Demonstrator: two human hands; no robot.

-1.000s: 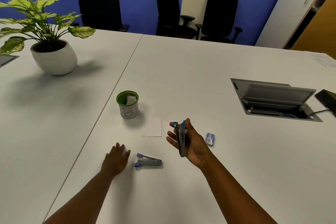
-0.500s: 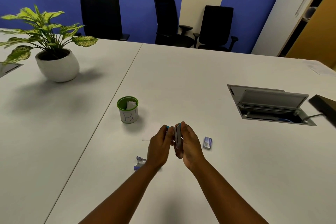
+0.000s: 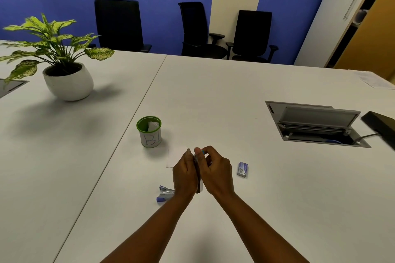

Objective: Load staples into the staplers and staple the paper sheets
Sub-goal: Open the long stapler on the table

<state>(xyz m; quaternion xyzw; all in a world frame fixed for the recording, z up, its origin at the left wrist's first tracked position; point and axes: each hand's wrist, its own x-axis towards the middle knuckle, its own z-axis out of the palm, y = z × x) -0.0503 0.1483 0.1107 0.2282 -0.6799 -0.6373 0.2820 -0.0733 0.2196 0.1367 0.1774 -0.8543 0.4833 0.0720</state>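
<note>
The room is evenly and fairly brightly lit from above, with no harsh glare on the matte white tabletop (image 3: 213,92). The round white ceramic plant pot (image 3: 68,83) throws a soft, wide shadow toward the camera and right (the green-rimmed paper-wrapped cup (image 3: 149,132) casts a smaller one). Wide-angle distortion bends the table edges and walls outward. Detail is soft throughout, with compression smearing.
</note>
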